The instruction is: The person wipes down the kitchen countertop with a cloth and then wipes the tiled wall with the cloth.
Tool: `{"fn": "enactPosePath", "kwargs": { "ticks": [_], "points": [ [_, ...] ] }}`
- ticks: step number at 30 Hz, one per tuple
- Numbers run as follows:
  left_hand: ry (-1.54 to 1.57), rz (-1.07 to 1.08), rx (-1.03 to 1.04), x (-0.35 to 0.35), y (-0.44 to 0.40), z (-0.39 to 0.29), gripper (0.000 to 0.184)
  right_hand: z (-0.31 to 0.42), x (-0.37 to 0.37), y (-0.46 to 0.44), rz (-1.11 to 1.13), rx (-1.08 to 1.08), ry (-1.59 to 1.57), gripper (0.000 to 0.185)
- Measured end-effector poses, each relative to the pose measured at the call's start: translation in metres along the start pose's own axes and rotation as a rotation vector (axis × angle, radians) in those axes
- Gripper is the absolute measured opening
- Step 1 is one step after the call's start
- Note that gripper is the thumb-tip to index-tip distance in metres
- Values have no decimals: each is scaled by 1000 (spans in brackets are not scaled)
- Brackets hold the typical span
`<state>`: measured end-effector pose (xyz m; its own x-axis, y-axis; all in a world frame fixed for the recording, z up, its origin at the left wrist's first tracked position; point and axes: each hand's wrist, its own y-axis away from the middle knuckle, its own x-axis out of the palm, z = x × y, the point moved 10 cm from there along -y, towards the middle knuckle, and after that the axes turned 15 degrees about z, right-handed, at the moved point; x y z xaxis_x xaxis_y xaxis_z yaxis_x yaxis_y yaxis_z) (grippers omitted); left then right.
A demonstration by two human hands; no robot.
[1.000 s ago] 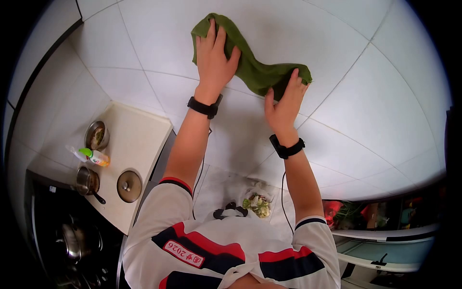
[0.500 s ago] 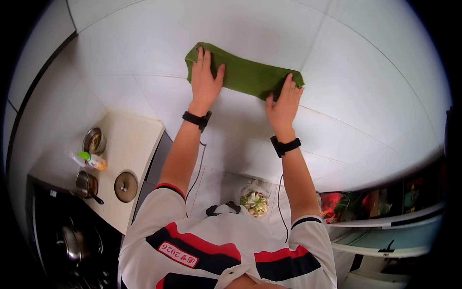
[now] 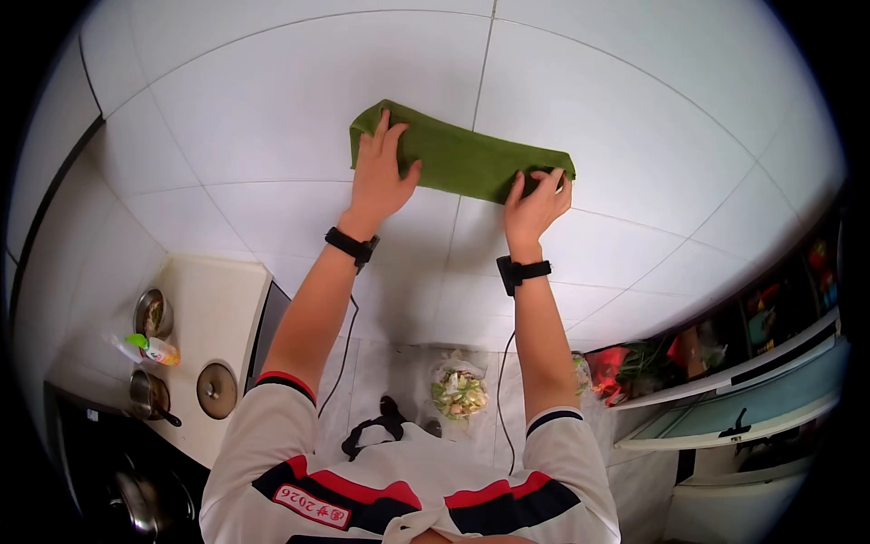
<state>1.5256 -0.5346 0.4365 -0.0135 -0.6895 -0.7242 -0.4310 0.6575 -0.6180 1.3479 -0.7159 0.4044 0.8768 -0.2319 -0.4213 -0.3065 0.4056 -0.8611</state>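
A green cloth (image 3: 462, 161), stretched out lengthwise, lies in front of the white tiled wall, its right end slightly lower. My left hand (image 3: 381, 177) holds the cloth's left part, fingertips on its face and thumb near the lower edge. At the right end, the bent fingers of my right hand (image 3: 536, 204) grip the cloth near its corner. Whether the cloth touches the tiles all along its length I cannot tell. Each wrist wears a black strap with a small device.
To the left, a pale counter (image 3: 231, 299) carries a metal bowl (image 3: 152, 313), a spray bottle (image 3: 156, 349), a saucepan (image 3: 148, 394) and a round lid (image 3: 217, 390). A dark stove (image 3: 82, 453) adjoins it. On the floor sits a bag of vegetable scraps (image 3: 459, 392). Shelves (image 3: 725, 390) stand at right.
My view has shifted, and more floor shows. The cloth sits slightly lower in view. My right fingers have curled more at its end, and my left fingers have shifted a little.
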Motion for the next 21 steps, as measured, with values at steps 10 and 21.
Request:
{"fn": "enactPosePath", "kwargs": {
  "ticks": [10, 21],
  "points": [
    [-114, -152, 84, -47, -7, 46, 77, 71, 33, -62, 86, -13, -107, 41],
    [-151, -211, 61, -127, 20, 150, 72, 279, 83, -85, 16, -270, 11, 45]
  ]
}}
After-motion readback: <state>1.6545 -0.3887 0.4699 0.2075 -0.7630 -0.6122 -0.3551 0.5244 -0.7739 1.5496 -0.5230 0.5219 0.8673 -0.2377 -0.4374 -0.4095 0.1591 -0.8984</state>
